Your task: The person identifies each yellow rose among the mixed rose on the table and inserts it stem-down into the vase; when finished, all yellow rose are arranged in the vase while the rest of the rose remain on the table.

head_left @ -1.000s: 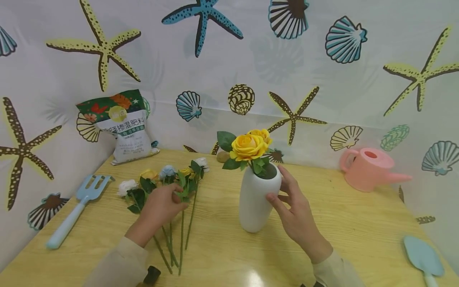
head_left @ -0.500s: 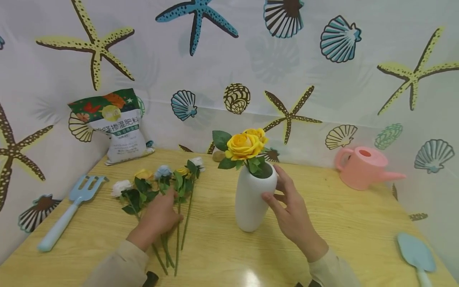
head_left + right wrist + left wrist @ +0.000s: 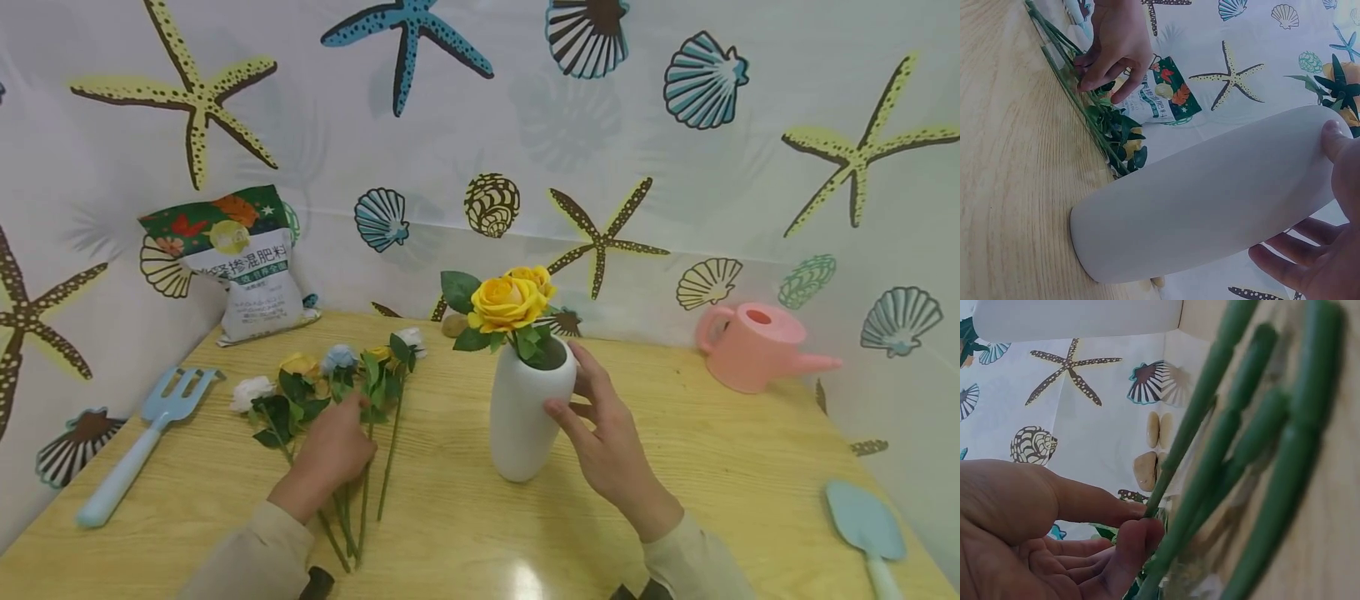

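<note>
In the head view my left hand (image 3: 333, 446) is over a row of roses lying on the table, its fingertips hidden among leaves and stems. The left wrist view shows the thumb and index finger pinching one thin green rose stem (image 3: 1191, 437), with several other stems beside it. Two white roses (image 3: 251, 393), a blue rose (image 3: 339, 358) and yellow roses (image 3: 300, 365) make up the row. My right hand (image 3: 607, 442) holds the upper right side of a white vase (image 3: 525, 417), which stands slightly tilted. Yellow roses (image 3: 506, 304) with green leaves stick out of its mouth.
A blue hand fork (image 3: 150, 442) lies at the left, with a fertilizer bag (image 3: 258, 283) behind it. At the right are a pink watering can (image 3: 757, 350) and a blue trowel (image 3: 866, 521). Stones (image 3: 453, 325) sit by the patterned backdrop.
My left hand has come down from the leaves onto the stems, and one stem's lower end has shifted slightly left. My right hand keeps its hold on the vase.
</note>
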The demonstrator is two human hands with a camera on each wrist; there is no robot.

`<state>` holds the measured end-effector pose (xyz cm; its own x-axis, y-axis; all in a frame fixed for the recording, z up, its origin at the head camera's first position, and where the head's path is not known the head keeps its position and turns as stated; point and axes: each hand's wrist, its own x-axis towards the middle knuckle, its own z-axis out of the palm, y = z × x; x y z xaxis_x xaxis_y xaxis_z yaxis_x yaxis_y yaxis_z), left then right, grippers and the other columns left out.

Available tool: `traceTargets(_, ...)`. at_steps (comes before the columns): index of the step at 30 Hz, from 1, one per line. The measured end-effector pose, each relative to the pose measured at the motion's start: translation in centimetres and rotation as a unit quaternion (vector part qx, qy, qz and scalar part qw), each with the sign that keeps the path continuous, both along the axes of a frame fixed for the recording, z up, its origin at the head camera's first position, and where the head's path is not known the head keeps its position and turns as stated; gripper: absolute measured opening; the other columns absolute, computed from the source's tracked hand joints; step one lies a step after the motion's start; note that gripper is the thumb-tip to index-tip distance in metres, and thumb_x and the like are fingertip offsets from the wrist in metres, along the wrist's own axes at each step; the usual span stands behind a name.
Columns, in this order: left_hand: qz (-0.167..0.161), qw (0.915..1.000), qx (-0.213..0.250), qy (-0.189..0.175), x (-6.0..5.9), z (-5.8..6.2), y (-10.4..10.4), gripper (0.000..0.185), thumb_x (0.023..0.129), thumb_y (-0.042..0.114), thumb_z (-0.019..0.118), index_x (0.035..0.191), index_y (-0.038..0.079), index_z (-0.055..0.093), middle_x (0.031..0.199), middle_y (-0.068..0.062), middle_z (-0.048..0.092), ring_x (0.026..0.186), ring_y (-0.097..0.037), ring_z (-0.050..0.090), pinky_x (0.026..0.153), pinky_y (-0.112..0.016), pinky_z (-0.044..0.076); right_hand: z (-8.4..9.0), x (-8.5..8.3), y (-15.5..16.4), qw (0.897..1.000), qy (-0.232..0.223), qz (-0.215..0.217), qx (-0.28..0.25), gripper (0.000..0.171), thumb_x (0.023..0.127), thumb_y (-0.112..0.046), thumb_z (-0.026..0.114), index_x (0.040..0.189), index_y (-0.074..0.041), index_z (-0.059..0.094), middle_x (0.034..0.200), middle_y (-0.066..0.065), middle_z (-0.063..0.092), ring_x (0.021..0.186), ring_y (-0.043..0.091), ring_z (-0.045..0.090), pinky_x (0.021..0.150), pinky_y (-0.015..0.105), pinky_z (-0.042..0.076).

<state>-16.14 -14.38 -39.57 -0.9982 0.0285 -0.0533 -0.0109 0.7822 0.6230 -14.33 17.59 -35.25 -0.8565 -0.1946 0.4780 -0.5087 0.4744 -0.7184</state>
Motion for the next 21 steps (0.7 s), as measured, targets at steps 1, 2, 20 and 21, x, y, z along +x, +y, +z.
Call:
traceTargets(1,0.003,1.0000,0.007,0.000,0.0,0.1,-0.1,0.057,0.085,-0.006,0.062,0.139,-0.008,0.044,0.056,-0.005,0.052,0.046,-0.014,0.041,0.045,-0.026,0.033,0.0,0.0,0.0,1.000,0.000,0.000,0.000,0.072,0.095,-0.010,0.068,0.157,-0.011,0.030,0.144,0.016,0.054,0.125,0.035,0.061,0.093,0.047,0.057)
traceTargets(2,0.007,0.9999,0.014,-0.001,0.0,0.1,-0.1,0.057,0.085,-0.007,0.060,0.139,-0.007,0.044,0.055,-0.005,0.051,0.045,-0.013,0.039,0.045,-0.025,0.031,0.0,0.0,0.0,1.000,0.001,0.000,0.001,0.072,0.095,-0.010,0.068,0.157,-0.011,0.030,0.144,0.016,0.055,0.125,0.035,0.061,0.093,0.047,0.057)
traceTargets(20,0.036,0.9933,0.052,0.096,1.0,5.4,-0.8,0.060,0.093,0.008,0.063,0.147,-0.003,0.038,0.098,-0.019,0.072,0.068,-0.021,0.067,0.056,-0.034,0.050,0.0,0.0,0.1,1.000,-0.003,0.007,-0.005,0.072,0.096,-0.013,0.068,0.158,-0.014,0.029,0.144,0.016,0.055,0.125,0.036,0.061,0.094,0.050,0.056)
traceTargets(21,0.039,0.9918,0.062,0.104,1.1,5.7,-0.5,0.060,0.094,0.008,0.063,0.148,-0.001,0.038,0.101,-0.019,0.072,0.074,-0.023,0.069,0.059,-0.035,0.053,0.0,0.0,0.1,1.000,-0.003,0.007,-0.005,0.072,0.096,-0.013,0.067,0.158,-0.014,0.029,0.143,0.016,0.055,0.125,0.036,0.061,0.094,0.050,0.056)
